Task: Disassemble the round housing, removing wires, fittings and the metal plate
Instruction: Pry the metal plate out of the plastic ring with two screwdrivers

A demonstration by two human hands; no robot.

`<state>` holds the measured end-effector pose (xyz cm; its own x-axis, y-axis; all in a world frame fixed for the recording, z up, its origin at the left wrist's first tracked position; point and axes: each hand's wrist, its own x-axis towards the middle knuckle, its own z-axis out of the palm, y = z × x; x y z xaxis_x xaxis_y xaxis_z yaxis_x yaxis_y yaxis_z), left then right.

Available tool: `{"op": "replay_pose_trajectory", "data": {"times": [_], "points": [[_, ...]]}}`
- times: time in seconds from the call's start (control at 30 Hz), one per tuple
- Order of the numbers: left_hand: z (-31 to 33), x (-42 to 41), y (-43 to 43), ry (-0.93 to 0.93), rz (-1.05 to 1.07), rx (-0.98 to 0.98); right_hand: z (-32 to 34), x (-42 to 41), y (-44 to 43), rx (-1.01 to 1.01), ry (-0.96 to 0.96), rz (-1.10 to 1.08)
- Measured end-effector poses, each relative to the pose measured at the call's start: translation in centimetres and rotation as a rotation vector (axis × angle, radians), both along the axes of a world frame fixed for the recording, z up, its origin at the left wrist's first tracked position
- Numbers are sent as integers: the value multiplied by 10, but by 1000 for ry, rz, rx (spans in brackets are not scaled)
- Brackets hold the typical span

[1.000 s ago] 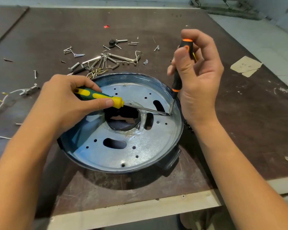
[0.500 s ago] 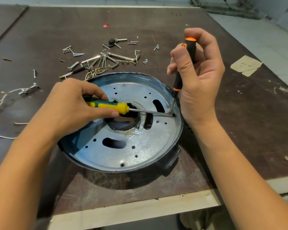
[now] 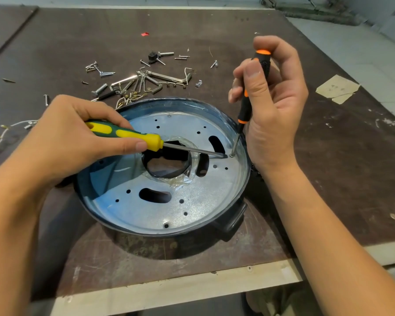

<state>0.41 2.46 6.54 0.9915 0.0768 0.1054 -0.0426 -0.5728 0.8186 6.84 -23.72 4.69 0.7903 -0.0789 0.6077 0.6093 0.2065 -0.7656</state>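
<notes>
The yellow-green screwdriver (image 3: pixel 123 134) gripped by the left hand (image 3: pixel 62 142) has slid toward three o'clock. The right hand (image 3: pixel 276 115) grips a black-orange screwdriver (image 3: pixel 244 110), seemingly unscrewing the round metal plate (image 3: pixel 203 201); next comes steady turning.

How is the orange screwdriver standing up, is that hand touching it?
Touching. The head view shows the right hand gripping the orange-and-black screwdriver by its handle, thumb pressed flat against it, with no gap.

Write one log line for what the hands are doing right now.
left hand: holds yellow screwdriver, tip by screw | right hand: holds black screwdriver upright on screw | metal plate: inside housing
</notes>
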Motion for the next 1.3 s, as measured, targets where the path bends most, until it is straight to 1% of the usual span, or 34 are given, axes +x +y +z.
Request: {"op": "replay_pose_trajectory", "data": {"times": [0.17,0.37,0.63,0.8,1.03,1.17,1.3], "points": [[2,0,-5,-30,-43,51,0,0,1,4,-13,-3],[-1,1,-6,-35,-39,72,-1,1,0,10,-6,11],[0,0,-7,-25,-55,49,-1,-2,2,71,24,47],[0,-1,-4,-9,-75,77,-1,0,1,38,-1,18],[-3,0,-1,-1,-84,96,-1,-1,1,113,44,55],[-7,0,-1,-11,-78,106,-1,-1,3,51,15,-2],[-9,1,-2,-4,-86,121,-4,0,1,34,-8,16]]}}
